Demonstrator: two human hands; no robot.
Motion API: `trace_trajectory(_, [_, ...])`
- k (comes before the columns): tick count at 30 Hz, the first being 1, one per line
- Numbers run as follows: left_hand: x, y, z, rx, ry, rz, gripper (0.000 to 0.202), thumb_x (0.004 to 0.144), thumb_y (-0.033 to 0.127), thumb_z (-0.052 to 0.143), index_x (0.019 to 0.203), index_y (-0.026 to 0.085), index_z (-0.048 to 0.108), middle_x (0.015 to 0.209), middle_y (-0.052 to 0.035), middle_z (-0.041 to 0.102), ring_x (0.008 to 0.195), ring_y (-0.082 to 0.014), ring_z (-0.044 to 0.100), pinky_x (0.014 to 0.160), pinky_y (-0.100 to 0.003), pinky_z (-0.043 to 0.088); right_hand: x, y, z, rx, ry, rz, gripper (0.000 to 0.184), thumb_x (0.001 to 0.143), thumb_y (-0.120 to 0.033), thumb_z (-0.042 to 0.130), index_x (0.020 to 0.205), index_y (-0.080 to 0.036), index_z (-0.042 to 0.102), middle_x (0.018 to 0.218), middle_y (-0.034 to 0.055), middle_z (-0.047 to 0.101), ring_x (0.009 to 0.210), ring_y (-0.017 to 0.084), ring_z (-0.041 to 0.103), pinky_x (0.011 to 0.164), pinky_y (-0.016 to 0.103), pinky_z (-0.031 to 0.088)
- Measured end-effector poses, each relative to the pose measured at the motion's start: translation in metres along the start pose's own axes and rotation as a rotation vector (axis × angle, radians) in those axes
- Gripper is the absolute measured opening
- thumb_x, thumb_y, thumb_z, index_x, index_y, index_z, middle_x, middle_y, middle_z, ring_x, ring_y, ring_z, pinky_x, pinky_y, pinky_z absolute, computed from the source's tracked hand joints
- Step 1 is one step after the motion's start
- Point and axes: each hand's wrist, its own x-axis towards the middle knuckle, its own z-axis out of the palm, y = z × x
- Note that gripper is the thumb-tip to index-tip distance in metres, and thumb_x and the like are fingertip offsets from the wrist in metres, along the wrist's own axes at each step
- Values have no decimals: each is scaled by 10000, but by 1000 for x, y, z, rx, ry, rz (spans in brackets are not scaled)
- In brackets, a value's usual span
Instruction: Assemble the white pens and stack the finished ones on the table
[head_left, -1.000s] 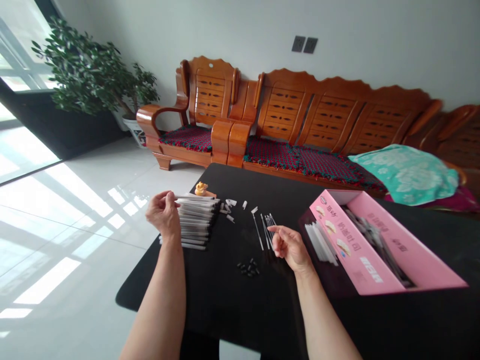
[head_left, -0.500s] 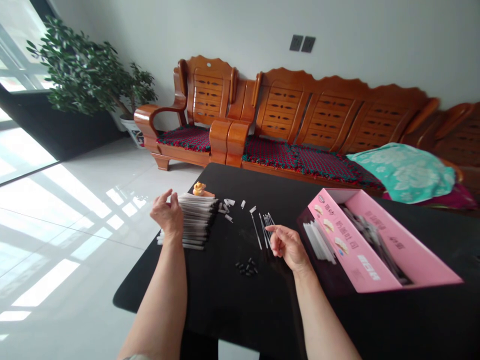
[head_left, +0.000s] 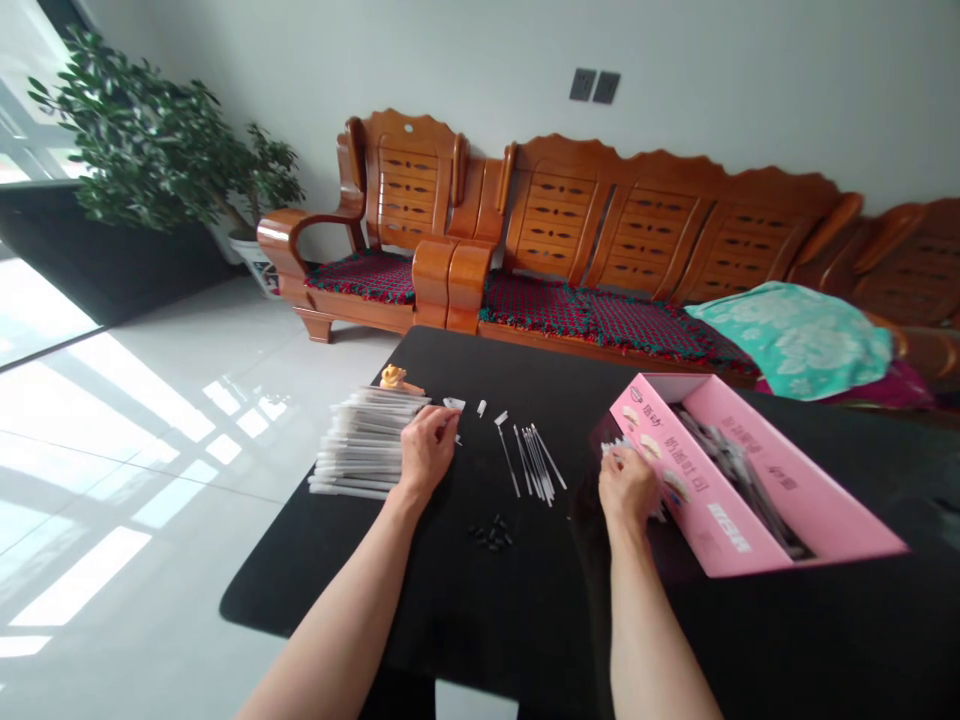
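My left hand point(head_left: 427, 448) rests on the black table point(head_left: 465, 590) just right of a stack of white pen barrels point(head_left: 364, 445), its fingers curled down over small white caps point(head_left: 453, 404); what it grips is hidden. My right hand point(head_left: 626, 485) reaches onto a bundle of white tubes point(head_left: 616, 447) lying beside the pink box point(head_left: 750, 500), fingers bent over them. Between the hands lie thin refills point(head_left: 534, 458) and a small heap of black tips point(head_left: 493, 533).
A small orange figurine point(head_left: 392, 377) stands behind the stack. The pink box holds more dark pen parts. Beyond the table are wooden chairs and a sofa point(head_left: 600, 230) with red cushions, a teal cloth point(head_left: 795, 340), and a potted plant point(head_left: 157, 150) at the left.
My left hand moved from the stack's left end across to its right, by the white caps. My right hand moved right from the refills to the white tubes beside the pink box.
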Motion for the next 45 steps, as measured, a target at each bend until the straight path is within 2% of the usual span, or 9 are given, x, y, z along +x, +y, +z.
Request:
trace_trajectory(6, [-6, 1, 6, -47, -152, 34, 210, 899, 275, 530, 920, 215, 731, 863, -40, 677, 595, -112, 529, 605, -228, 408, 3, 5, -7, -381, -100, 137, 276, 811, -319, 569, 942, -163, 756, 879, 220, 726, 816, 364, 684, 660, 439, 484])
trace_trajectory(16, [-6, -1, 10, -71, -217, 25, 177, 868, 248, 574, 883, 212, 747, 826, -42, 672, 594, -116, 535, 614, -236, 407, 4, 11, 2, -419, -190, 35, 235, 787, -326, 590, 823, -158, 752, 823, 207, 725, 743, 331, 685, 634, 431, 484])
trace_trajectory(19, [-7, -5, 14, -52, -247, 37, 159, 858, 227, 591, 882, 209, 746, 829, -43, 673, 620, -124, 552, 644, -241, 426, 4, 7, 5, -223, -189, 7, 227, 759, -337, 584, 698, -164, 717, 726, 162, 711, 685, 293, 659, 605, 384, 468])
trace_trajectory(22, [-9, -6, 18, -38, -298, 74, 155, 853, 187, 593, 895, 205, 740, 851, -43, 677, 694, -140, 591, 703, -250, 451, 0, -2, 11, 308, -200, 17, 245, 740, -393, 604, 652, -171, 662, 523, 50, 619, 525, 195, 577, 495, 287, 426])
trace_trajectory(25, [-12, -2, 23, -41, -416, 155, 207, 867, 161, 571, 997, 205, 726, 947, -47, 679, 807, -154, 622, 772, -259, 474, -10, -15, 16, 808, -288, 161, 267, 737, -424, 631, 643, -178, 591, 391, -37, 501, 313, 97, 378, 329, 218, 260])
trace_trajectory(27, [-15, 4, 28, -21, -510, 248, 287, 874, 152, 563, 1126, 208, 687, 1071, -58, 668, 935, -174, 615, 856, -280, 476, -16, -23, 19, 963, -373, 191, 262, 744, -410, 645, 662, -171, 577, 450, -18, 580, 283, 66, 352, 296, 190, 195])
trace_trajectory(33, [-20, 17, 38, 137, -651, 395, 241, 875, 196, 588, 1100, 201, 676, 1213, -72, 626, 1088, -229, 555, 957, -354, 441, -24, -33, 20, 1134, -495, 187, 276, 742, -403, 713, 725, -149, 606, 586, 40, 695, 316, 56, 445, 283, 153, 229])
trace_trajectory(37, [-18, 15, 36, 125, -606, 256, 129, 893, 279, 584, 881, 175, 660, 1030, -60, 639, 924, -181, 606, 835, -282, 470, -25, -32, 22, 1189, -558, 187, 276, 741, -396, 732, 749, -144, 621, 637, 55, 718, 347, 63, 490, 290, 148, 281])
trace_trajectory(45, [-19, 13, 33, 352, -498, -80, 168, 817, 292, 652, 942, 191, 601, 934, -56, 630, 801, -204, 637, 694, -285, 447, -28, -35, 22, 1225, -616, 183, 291, 700, -322, 768, 895, -132, 666, 689, 58, 726, 401, 79, 537, 320, 154, 345])
